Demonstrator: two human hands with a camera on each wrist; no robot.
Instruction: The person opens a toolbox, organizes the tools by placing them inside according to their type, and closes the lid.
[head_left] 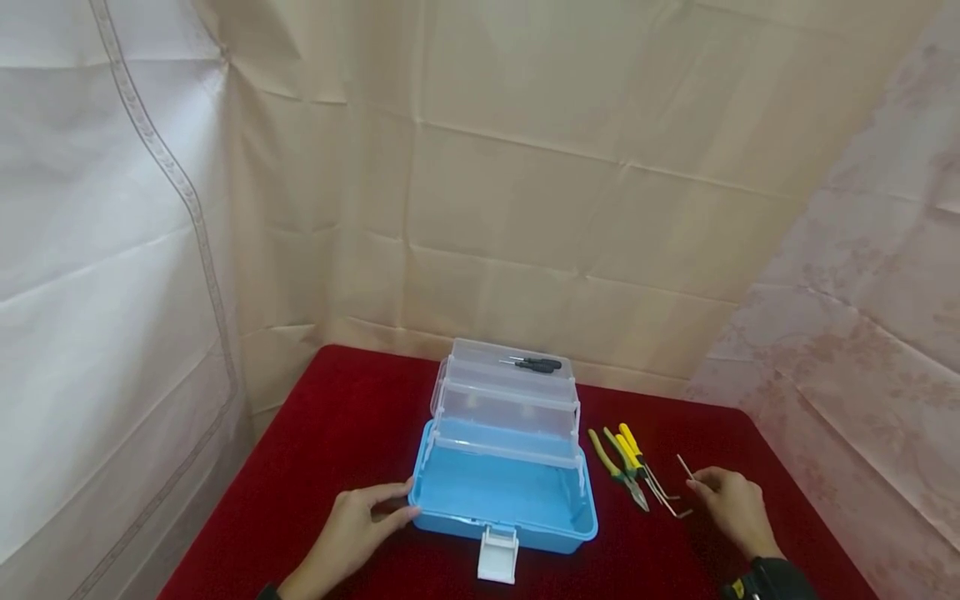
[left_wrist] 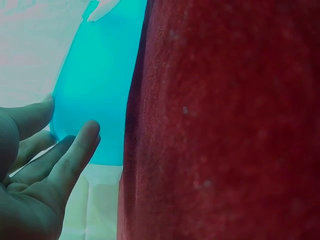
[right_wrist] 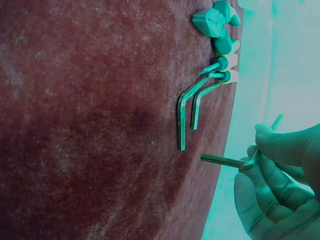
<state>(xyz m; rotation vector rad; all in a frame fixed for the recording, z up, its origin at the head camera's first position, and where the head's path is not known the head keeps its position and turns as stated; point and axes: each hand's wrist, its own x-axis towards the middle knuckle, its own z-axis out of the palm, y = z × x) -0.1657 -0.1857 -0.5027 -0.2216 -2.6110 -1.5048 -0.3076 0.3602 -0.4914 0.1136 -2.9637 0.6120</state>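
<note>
A blue toolbox [head_left: 495, 483] stands open on the table, its clear trays [head_left: 510, 412] folded back. My left hand [head_left: 351, 527] rests at its front left corner, the thumb on the front rim and the other fingers loosely extended by the side. In the left wrist view, the fingers [left_wrist: 75, 157] look fairly straight against the blue wall. My right hand [head_left: 735, 504] pinches a hex key [right_wrist: 222, 160] between thumb and fingers, above the right side of the table. Left of that hand lie two more hex keys [right_wrist: 181, 122], near two yellow-handled screwdrivers [head_left: 630, 439] and pliers [head_left: 617, 475].
Small black-handled screwdrivers [head_left: 536, 365] lie in the rear clear tray. A white latch [head_left: 498, 557] hangs down at the toolbox front. Red cloth [head_left: 337, 425] covers the table. Beige curtains [head_left: 525, 208] enclose the back, with pale cloth at both sides.
</note>
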